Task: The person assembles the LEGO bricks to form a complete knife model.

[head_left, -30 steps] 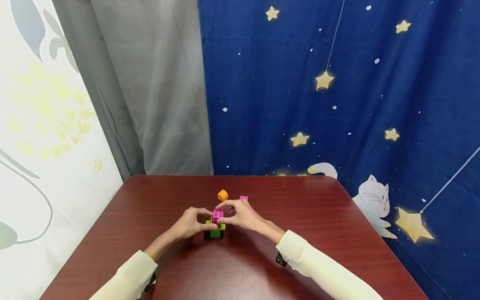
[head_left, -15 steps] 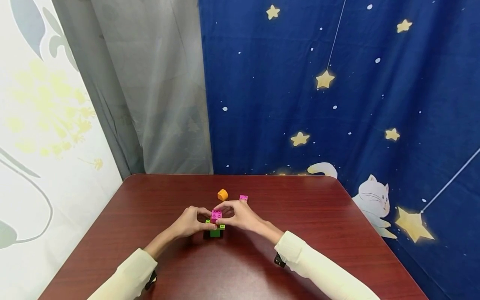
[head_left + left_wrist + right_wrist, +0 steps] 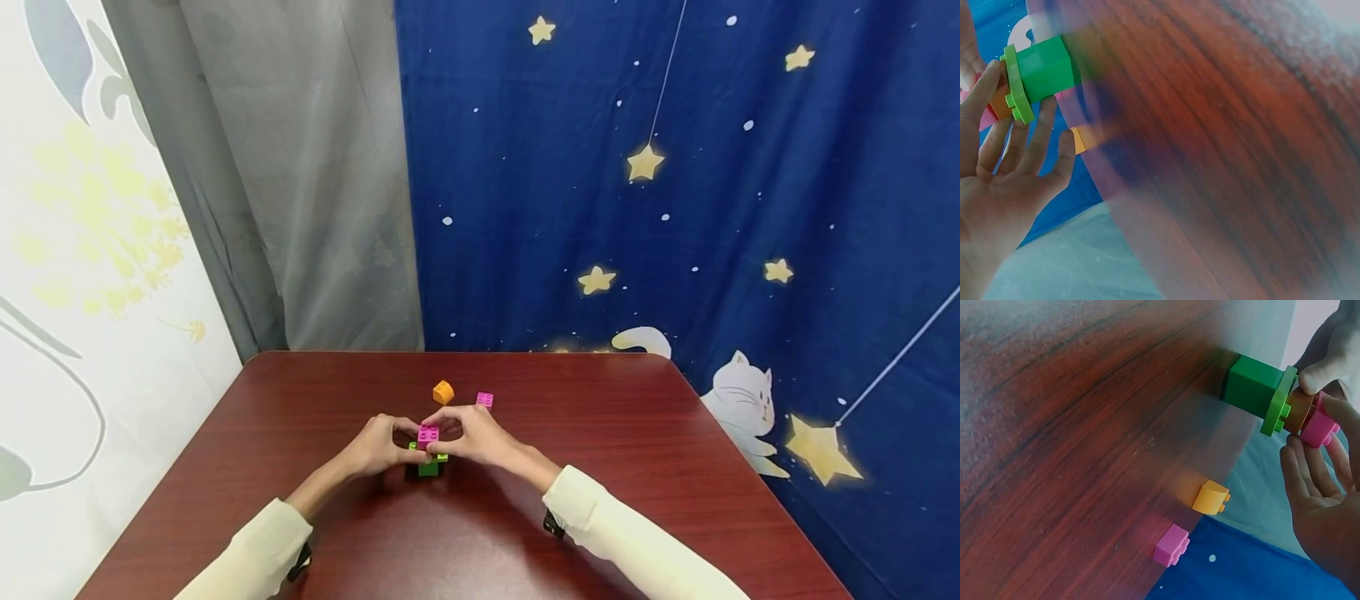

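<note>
A small toy-brick stack stands on the table, with a green block [image 3: 428,469] at its base and a lime green plate [image 3: 1279,403] above that. On the plate sits an orange brick [image 3: 1298,410], which my left hand [image 3: 377,446] grips between thumb and fingers. My right hand [image 3: 480,437] pinches a pink brick [image 3: 428,435] from the right side, at the top of the stack. In the right wrist view this pink brick [image 3: 1319,422] meets the orange one; whether it is fully pressed down I cannot tell.
Behind the stack on the brown table [image 3: 600,433] lie a yellow-orange curved brick [image 3: 443,392] and, to its right, another pink brick [image 3: 485,399]. A blue star-patterned curtain [image 3: 525,208] and a grey one hang beyond the table's far edge.
The pink brick in my right hand has shifted slightly left and down onto the orange brick. My left hand keeps its grip, and the loose bricks stay put.
</note>
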`<state>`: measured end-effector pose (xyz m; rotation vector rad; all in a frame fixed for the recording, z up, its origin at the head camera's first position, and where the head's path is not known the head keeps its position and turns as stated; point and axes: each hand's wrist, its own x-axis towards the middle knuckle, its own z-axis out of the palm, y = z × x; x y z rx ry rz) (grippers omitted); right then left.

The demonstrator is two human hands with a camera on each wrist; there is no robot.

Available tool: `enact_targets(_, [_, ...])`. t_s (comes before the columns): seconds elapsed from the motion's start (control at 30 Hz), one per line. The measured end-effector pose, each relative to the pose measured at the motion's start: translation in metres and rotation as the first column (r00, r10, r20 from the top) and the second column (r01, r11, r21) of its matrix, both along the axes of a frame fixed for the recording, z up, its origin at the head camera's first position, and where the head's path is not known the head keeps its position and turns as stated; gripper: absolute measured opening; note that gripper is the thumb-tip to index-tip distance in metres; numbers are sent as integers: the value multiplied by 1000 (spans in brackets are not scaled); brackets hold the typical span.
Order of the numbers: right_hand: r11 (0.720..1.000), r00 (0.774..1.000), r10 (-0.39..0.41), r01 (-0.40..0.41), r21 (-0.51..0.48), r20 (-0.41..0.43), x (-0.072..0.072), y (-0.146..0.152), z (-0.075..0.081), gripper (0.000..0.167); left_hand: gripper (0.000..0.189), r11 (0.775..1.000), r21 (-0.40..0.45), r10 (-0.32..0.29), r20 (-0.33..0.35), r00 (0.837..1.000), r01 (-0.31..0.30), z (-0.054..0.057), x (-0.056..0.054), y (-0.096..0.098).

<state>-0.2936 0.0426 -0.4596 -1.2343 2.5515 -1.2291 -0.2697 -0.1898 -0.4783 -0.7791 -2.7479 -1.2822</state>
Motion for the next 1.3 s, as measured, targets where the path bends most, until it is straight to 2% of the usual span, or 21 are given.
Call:
enact_targets(0.23, [1000,1000,7,-7,12,15,-1,0,-1,34,32,1000,-10,13,0,1000,-13,1,2,1])
enact_targets(0.4, [1000,1000,12,-12,0,7,0,-2,-1,35,30,1000,-22,16,-30,999,-17,1,3,0])
enact_targets(0.73, [995,999,18,-15,-95,36,0,-4,-9,37,33,999,-34,31,-46,998,-32,1,2,-1])
enact_targets(0.83, [994,1000,13,-11,-109,22,1,-3,-14,37,35,999,-40,19,-50,999,-21,2,3,-1])
enact_targets(1.03, [991,999,26,-31,-128,-41,1,-1,-19,37,44,998,-56,14,-14,1000,-15,7,7,-5])
enact_targets(1.3, [990,992,49,-63,-127,-115,0,2,-21,38,41,997,75,11,8,1000,-12,14,13,-3])
